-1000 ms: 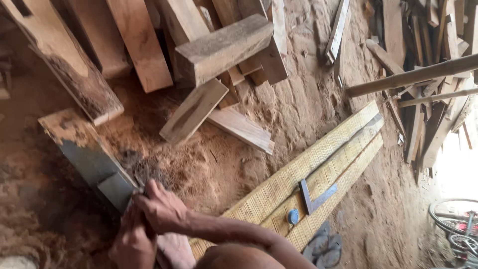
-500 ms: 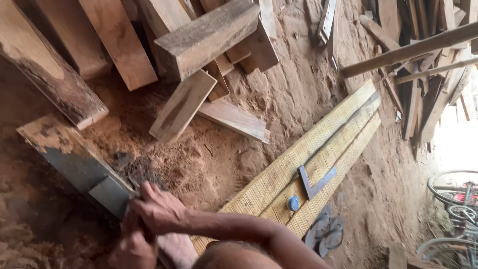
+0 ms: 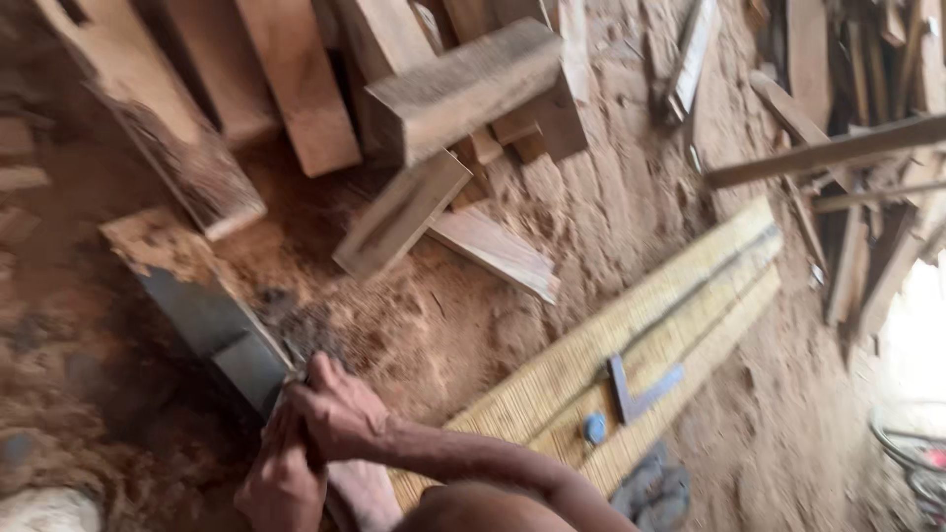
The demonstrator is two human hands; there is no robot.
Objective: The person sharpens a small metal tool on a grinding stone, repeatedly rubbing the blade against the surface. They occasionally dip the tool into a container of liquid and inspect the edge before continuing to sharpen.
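hands: my right hand (image 3: 335, 419) and left hand (image 3: 281, 483) clasped together at the near end of a wide grey blade (image 3: 212, 320)
blade: slants up-left, far end caked with sawdust
ground: sawdust floor (image 3: 591, 236), heaped around the blade
timber: pile of thick wooden beams (image 3: 463, 89) above, one short plank (image 3: 399, 217) tilted just beside the heap
right side: long yellowish boards (image 3: 680, 305) lying flat; a metal square (image 3: 641, 394) and a small blue round thing (image 3: 594, 429) on them
bottom: grey cloth (image 3: 655, 493)
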